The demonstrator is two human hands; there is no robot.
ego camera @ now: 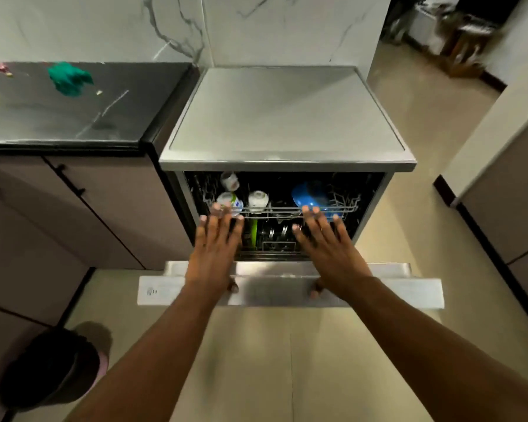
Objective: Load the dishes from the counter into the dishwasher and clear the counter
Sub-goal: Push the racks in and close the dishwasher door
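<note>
Kitchen floor below, dishwasher (287,153) loaded; left hand (215,248) and right hand (326,248), fingers straight, reach the upper rack (284,210). Probably pushing it in; closing the door (409,292) likely follows.

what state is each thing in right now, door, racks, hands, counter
dishwasher door: partly open, near level
upper rack: inside, loaded with cups and blue bowl
lower rack: inside, holds plates
left hand: fingers straight, over the door
right hand: fingers straight, over the door
counter: green cloth on it
</note>
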